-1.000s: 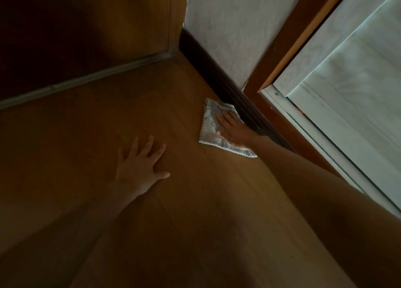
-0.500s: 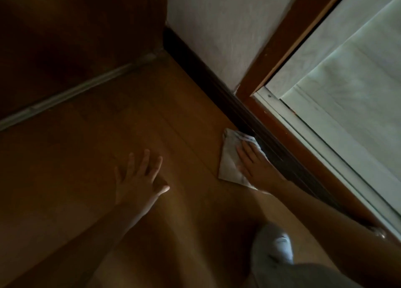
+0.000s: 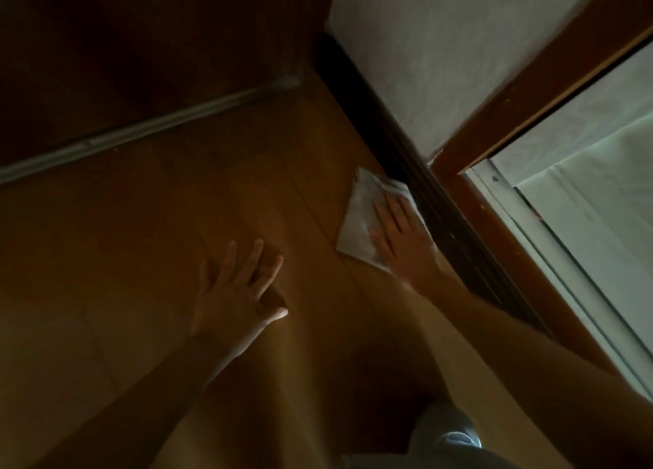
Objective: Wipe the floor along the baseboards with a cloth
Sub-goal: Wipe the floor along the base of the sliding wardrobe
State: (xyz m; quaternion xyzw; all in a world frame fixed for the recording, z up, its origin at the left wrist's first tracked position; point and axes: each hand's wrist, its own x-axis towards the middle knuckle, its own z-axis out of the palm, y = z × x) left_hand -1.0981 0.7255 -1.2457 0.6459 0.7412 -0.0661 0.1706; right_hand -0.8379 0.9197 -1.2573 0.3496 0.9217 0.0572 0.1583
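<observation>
The right hand [image 3: 397,233] lies flat on the cloth [image 3: 358,221], fingers straight and slightly spread, pressing it down onto the wooden floor [image 3: 212,193]; no finger curls round the fabric. The cloth is a pale, folded piece lying on the floor with its far edge just beside the dark baseboard [image 3: 399,143] (whether fabric and baseboard actually touch cannot be told in the dim light). The hand covers the half of the cloth nearer the baseboard; the other half and the far corner remain exposed. The left hand [image 3: 236,292] rests palm down on bare floor, well apart from the cloth, with fingers straight and fanned out and the thumb stretched to the side; it holds nothing. Both forearms run in from the lower edge of the view. The baseboard runs diagonally from the corner at upper centre toward the lower right, at the foot of a white textured wall [image 3: 441,52]. To its right stands a reddish-brown wooden door frame [image 3: 530,97], followed by a pale metal track [image 3: 551,256] and a light-coloured surface behind it. At upper left a grey threshold strip [image 3: 148,129] separates the floor from a darker wooden panel [image 3: 141,37]. A grey-clad knee [image 3: 445,433] shows at the lower edge.
</observation>
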